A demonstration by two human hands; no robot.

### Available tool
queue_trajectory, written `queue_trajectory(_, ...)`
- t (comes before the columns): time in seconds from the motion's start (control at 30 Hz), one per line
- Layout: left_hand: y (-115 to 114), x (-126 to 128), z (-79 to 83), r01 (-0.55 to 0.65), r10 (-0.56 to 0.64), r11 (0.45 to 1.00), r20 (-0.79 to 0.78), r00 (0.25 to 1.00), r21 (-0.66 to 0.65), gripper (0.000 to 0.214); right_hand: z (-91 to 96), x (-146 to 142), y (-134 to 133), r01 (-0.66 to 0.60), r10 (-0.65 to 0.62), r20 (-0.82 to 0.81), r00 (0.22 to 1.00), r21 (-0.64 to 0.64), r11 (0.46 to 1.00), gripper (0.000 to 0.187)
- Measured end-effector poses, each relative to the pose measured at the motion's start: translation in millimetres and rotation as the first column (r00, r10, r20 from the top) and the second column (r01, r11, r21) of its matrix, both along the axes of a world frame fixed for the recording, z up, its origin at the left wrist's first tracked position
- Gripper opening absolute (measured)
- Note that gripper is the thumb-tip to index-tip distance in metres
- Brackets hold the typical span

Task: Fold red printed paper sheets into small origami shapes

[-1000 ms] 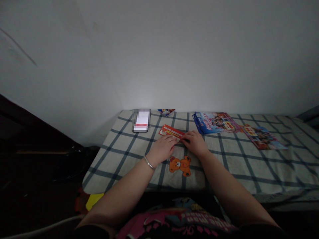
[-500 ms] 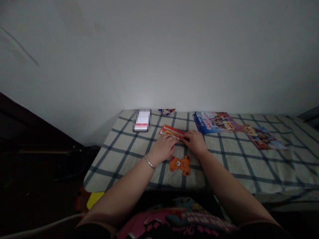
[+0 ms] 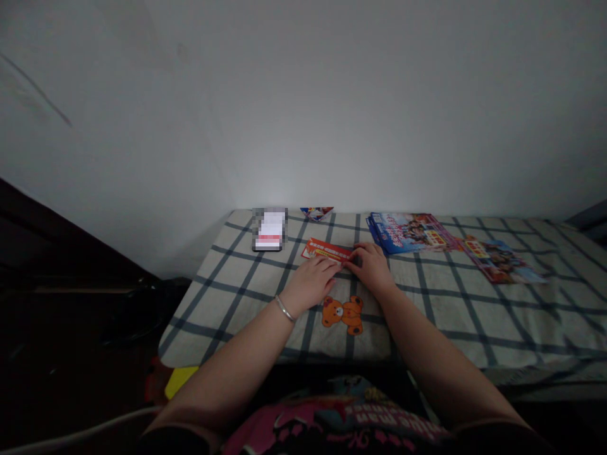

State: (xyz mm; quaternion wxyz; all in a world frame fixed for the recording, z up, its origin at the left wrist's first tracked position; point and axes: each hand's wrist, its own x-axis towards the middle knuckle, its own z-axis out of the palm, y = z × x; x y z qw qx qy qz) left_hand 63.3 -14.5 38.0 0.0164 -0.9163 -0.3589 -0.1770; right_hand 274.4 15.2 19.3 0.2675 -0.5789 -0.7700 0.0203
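Observation:
A red folded paper leaflet [image 3: 325,250] lies on the checked cloth [image 3: 227,297] in front of me. My left hand [image 3: 310,283], a silver bracelet on its wrist, lies flat with fingers stretched onto the leaflet's near edge. My right hand [image 3: 372,266] presses the leaflet's right end with its fingers curled down on it. An orange bear print [image 3: 344,314] on the cloth sits just below both hands.
A lit phone [image 3: 270,230] lies at the back left, a small folded paper piece [image 3: 317,212] by the wall. A stack of blue leaflets [image 3: 405,231] and another single leaflet [image 3: 500,260] lie to the right. The cloth's edge drops off at the left into darkness.
My right hand has shifted slightly up along the leaflet's right end. The left hand stays almost where it was.

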Motion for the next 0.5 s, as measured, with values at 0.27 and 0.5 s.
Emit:
queue_trajectory(0.27, -2.7, 2.1, 1.3, -0.015, 0.015, 1.0, -0.029, 0.999, 0.019, 0.036, -1.4, -0.1, 0.9, 0.004, -0.004, -0.012, 1.0, 0.0, 1.0, 0.015)
queue_trajectory(0.5, -3.1, 8.2, 3.3, -0.046, 0.048, 0.999, -0.056, 0.997, 0.028, 0.034, -4.1, 0.2, 2.4, 0.003, -0.003, -0.006, 1.0, 0.002, 1.0, 0.017)
